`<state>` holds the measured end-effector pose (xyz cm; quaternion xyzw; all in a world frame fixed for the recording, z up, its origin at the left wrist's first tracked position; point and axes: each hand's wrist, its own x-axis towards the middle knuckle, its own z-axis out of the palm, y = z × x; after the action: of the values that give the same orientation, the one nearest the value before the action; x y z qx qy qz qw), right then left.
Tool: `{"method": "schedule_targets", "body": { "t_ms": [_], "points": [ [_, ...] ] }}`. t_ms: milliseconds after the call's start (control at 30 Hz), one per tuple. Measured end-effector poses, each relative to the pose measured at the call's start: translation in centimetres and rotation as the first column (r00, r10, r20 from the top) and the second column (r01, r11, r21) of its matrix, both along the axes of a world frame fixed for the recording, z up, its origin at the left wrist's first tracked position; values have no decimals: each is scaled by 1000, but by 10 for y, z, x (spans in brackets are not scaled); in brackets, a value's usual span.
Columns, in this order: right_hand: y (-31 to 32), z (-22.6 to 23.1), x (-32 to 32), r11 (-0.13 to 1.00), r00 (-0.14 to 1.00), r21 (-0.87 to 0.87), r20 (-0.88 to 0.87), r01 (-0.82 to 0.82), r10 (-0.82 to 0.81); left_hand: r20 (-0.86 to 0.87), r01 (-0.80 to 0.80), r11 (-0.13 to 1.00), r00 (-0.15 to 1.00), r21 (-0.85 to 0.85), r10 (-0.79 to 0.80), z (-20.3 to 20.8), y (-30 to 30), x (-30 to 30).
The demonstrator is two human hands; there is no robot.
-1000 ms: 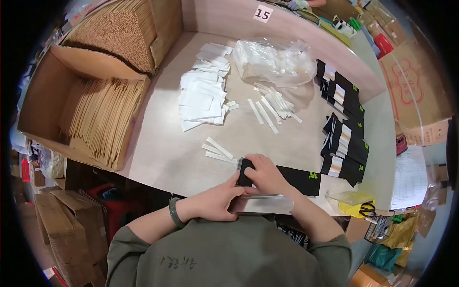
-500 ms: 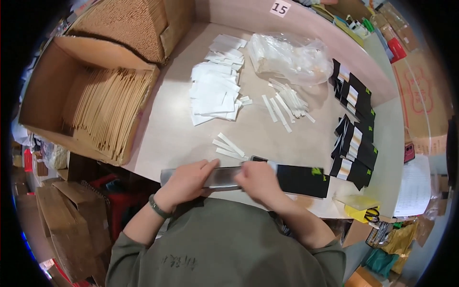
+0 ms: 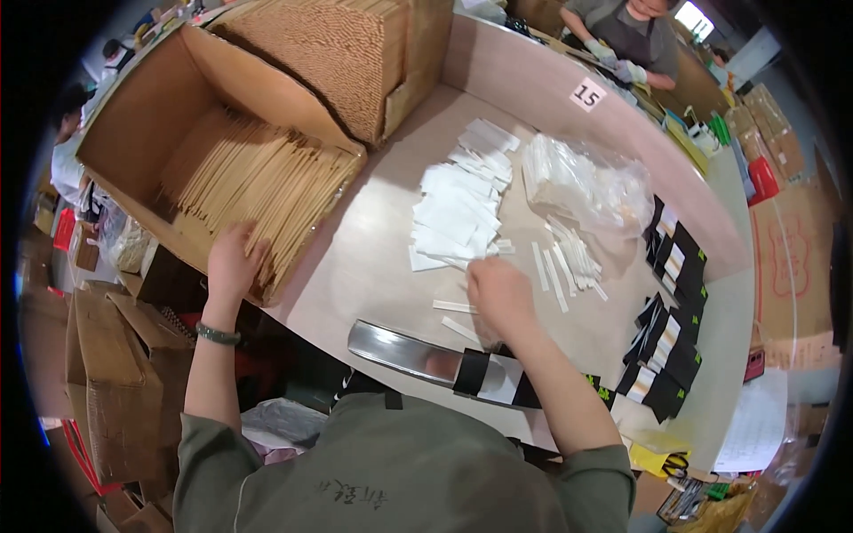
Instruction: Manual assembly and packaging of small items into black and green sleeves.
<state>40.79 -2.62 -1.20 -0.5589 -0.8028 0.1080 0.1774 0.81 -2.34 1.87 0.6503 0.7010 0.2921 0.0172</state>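
Observation:
My left hand (image 3: 235, 263) reaches over the near end of a row of thin tan sticks (image 3: 258, 182) in an open cardboard box (image 3: 267, 75). Its thumb stands apart from its fingers, and the fingertips touch the sticks. My right hand (image 3: 503, 300) is closed at the near edge of a pile of white paper slips (image 3: 458, 209); what its fingers pinch is hidden. Below it, along the table's front edge, lies a shiny metal trough (image 3: 400, 348). A black sleeve with a white band (image 3: 502, 384) adjoins its right end, partly under my right forearm.
A second carton (image 3: 311, 40) packed with brown stick ends stands behind the box. Narrow white strips (image 3: 576, 253) and a clear plastic bag (image 3: 582, 182) lie further right. Banded black sleeves (image 3: 671, 342) are stacked along the right wall. Across the partition, a gloved person (image 3: 622, 40) works.
The view has turned. Both hands have left the metal trough and black sleeve: the left moved to the box of sticks, the right up to the white slips. The trough lies unheld.

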Motion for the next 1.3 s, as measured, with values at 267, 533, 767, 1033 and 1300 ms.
{"method": "schedule_targets", "body": {
  "t_ms": [267, 533, 767, 1033, 1300],
  "points": [
    [81, -39, -13, 988, 982, 153, 187, -13, -16, -29, 127, 952, 990, -278, -141, -39, 13, -14],
    [-86, 9, -30, 918, 954, -270, -7, -291, 300, -224, 73, 941, 962, -330, -153, -22, 14, -3],
    [-100, -8, -44, 952, 973, -244, -179, -186, 144, 113, 72, 993, 990, 97, -82, -21, 5, 9],
    [-135, 11, 17, 986, 976, -70, -167, -154, 141, 783, 707, 545, 606, -450, -140, -4, -59, 58],
    [-129, 3, 8, 991, 990, -16, -54, -133, 132, 352, 686, 704, 714, -184, -605, -34, -76, 199]
  ]
}}
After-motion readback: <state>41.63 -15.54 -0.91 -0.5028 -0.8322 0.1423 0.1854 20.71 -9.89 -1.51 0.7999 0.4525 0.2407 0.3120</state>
